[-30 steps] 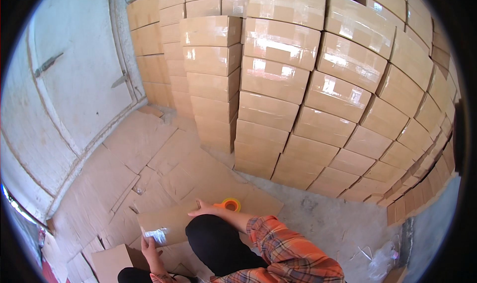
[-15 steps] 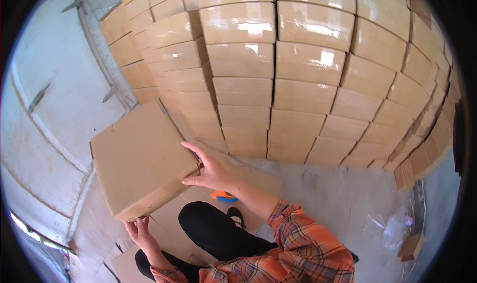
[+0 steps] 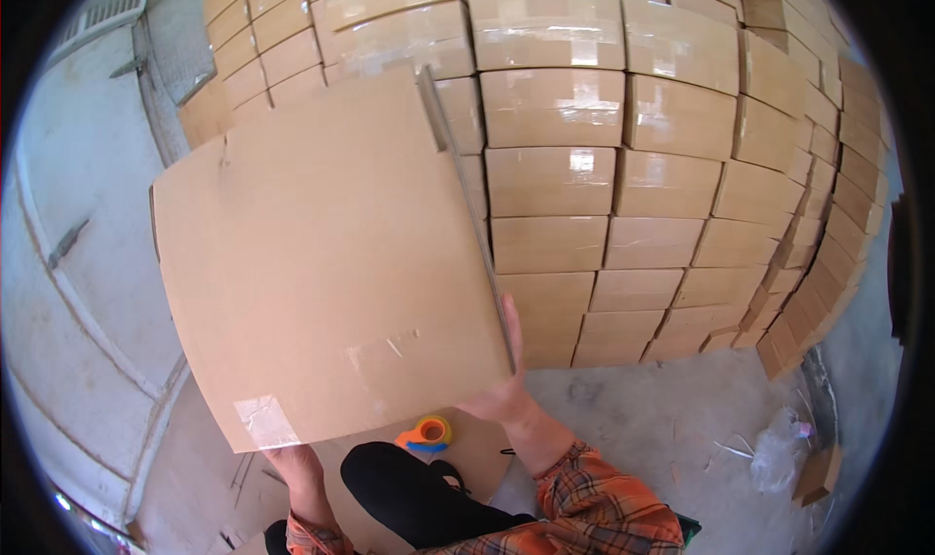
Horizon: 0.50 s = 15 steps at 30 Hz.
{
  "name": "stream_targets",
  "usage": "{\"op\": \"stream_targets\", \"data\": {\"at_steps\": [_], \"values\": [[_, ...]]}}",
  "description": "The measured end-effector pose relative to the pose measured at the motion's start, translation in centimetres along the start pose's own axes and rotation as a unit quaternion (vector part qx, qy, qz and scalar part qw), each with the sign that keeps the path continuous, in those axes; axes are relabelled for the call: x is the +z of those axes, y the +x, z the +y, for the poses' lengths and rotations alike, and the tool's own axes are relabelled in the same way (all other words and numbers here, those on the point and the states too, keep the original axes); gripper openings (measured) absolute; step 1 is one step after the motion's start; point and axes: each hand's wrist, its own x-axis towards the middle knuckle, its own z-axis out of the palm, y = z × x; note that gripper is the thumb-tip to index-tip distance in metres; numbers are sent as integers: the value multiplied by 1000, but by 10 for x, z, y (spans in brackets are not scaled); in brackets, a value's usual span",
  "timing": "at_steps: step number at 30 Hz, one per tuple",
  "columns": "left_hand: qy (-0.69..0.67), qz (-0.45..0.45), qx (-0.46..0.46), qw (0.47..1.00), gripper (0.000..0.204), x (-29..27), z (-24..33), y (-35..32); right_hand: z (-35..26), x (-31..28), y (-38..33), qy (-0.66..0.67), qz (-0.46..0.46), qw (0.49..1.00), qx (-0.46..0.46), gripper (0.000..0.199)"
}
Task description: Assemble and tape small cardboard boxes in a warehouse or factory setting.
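Observation:
A large brown cardboard box is lifted up in front of me, its broad face toward me. Strips of clear tape show near its lower edge. My left hand grips it at the lower left, with most fingers hidden behind the cardboard. Against its lower right side presses my right hand, one fingertip showing along the edge and the rest out of sight. On the floor below lies an orange and blue tape dispenser beside my knee.
A tall wall of stacked, taped cartons stands ahead and curves to the right. To the left is a pale metal door. Flat cardboard covers the floor under me. Clear plastic wrap and a small open box lie right.
The box has been raised and tilted, so it looks larger and covers part of the carton stacks. Both hands moved with it, still holding on. The view has shifted too.

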Motion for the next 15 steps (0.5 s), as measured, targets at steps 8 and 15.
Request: {"op": "stream_targets", "data": {"at_steps": [8, 15], "values": [[-28, -86, 51, 995, 42, 64, 7, 17, 13, -63, 0, -107, -4, 993, 46, 109], [-51, -110, 10, 993, 31, 89, 7, 7, 5, -71, 2, 75, 50, 983, 157, 108]]}}
